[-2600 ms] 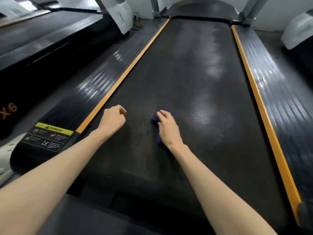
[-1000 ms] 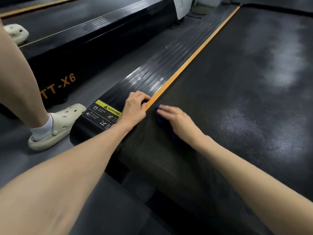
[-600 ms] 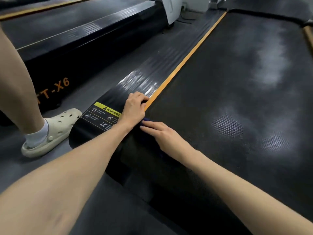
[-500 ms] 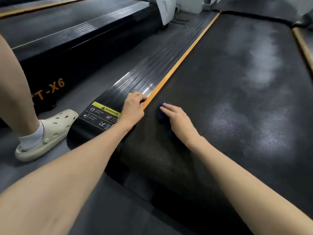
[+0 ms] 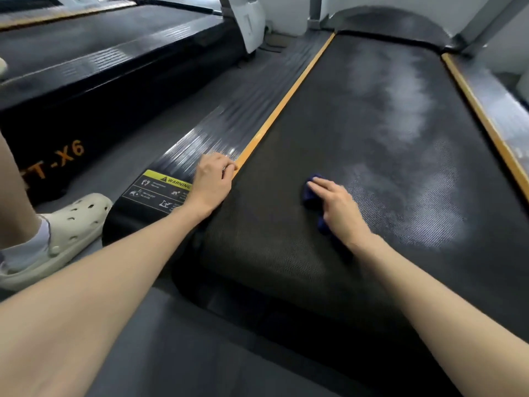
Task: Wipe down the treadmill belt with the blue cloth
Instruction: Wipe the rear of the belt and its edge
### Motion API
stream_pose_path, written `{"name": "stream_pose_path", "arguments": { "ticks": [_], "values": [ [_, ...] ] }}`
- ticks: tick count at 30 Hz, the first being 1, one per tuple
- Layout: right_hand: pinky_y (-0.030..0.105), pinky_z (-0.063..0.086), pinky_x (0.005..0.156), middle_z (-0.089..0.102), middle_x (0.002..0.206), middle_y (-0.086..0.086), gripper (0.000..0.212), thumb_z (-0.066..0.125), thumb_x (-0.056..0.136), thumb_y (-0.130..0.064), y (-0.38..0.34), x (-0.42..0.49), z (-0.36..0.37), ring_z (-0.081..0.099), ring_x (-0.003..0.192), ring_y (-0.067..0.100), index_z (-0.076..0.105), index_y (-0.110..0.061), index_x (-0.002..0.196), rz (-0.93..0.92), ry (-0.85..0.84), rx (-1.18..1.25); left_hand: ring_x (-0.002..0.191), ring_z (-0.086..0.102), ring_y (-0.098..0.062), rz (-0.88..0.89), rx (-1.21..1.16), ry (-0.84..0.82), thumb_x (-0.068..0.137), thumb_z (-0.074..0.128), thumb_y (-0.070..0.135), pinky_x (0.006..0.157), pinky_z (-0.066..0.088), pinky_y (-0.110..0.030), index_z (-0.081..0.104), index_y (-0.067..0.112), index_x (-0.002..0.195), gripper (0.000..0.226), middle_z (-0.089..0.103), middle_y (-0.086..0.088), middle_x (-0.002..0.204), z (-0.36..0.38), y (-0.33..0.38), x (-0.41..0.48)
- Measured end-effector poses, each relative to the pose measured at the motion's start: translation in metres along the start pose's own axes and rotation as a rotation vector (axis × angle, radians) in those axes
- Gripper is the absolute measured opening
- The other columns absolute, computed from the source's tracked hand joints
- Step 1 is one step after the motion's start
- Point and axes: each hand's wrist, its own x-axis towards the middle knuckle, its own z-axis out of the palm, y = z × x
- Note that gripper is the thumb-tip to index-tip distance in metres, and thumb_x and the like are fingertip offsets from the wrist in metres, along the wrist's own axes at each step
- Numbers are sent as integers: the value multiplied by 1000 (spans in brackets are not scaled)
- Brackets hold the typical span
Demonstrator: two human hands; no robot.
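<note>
Head view looks down on the treadmill belt (image 5: pixel 372 133); the right hand (image 5: pixel 340 209) lies flat on the blue cloth (image 5: pixel 309 194), fingers straight and pressing it onto the belt's near end, left of centre; only the cloth's edges show beside the hand; the left hand (image 5: pixel 213 184) rests on the side rail (image 5: pixel 229 121) against the orange strip (image 5: pixel 282 103), fingers curled in, grasping nothing visible; a warning label (image 5: pixel 160 190) sits just beside it; pale patches mark the belt's far half; a cream clog (image 5: pixel 67 233) stands on the floor to the left.
</note>
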Motion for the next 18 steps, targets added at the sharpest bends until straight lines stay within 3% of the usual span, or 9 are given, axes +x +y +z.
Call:
{"name": "stream_pose_path", "arguments": {
  "ticks": [2,3,6,9,11,13,16,18],
  "values": [
    [23,27,102,41,145,5,62,53,74,9,9,10,-5,36,132,26,51,-10,133,272,59,6,106,50,-21,-3,19,-5,96,44,14,88,31,-22,67,4,100,25,63,-9,105,-2,-1,-7],
    [23,28,100,43,143,6,60,55,71,7,-4,12,-2,37,131,27,54,-8,130,317,80,31,106,50,-20,-4,23,5,96,44,13,88,31,-21,67,4,100,25,63,-10,105,-3,-2,-11],
    [22,31,99,48,138,9,69,63,56,2,-69,-5,21,41,129,26,58,-6,124,44,-43,118,104,51,-21,20,45,31,95,45,11,88,34,-23,67,4,101,24,65,-11,104,-6,2,-20],
    [25,31,103,41,145,1,65,51,75,11,-102,-38,34,35,132,20,49,-14,135,-304,-146,132,100,51,-21,67,81,56,94,46,9,85,37,-25,67,3,100,22,65,-11,101,-10,4,-29],
    [26,33,103,42,144,-1,63,49,77,11,-79,-35,26,36,132,18,50,-18,134,-402,-172,83,98,51,-20,84,106,39,95,47,9,84,37,-22,67,2,102,22,64,-11,102,-13,4,-37],
    [29,33,103,47,141,3,59,53,75,9,-42,-23,16,41,131,23,56,-16,128,-310,-132,78,99,50,-19,88,118,17,94,48,9,85,38,-22,67,3,104,22,64,-11,103,-19,0,-43],
    [27,31,102,45,142,4,58,49,76,9,1,-3,-5,39,131,26,56,-13,129,117,25,53,99,50,-14,69,114,3,93,50,6,87,39,-19,66,4,107,22,63,-10,106,-29,-6,-48],
    [25,30,99,44,143,-1,58,51,76,10,-11,-7,-7,36,132,23,55,-14,130,222,56,48,99,51,-13,47,114,15,92,50,4,88,38,-17,66,5,107,22,63,-10,107,-31,-7,-48]
  ]
}}
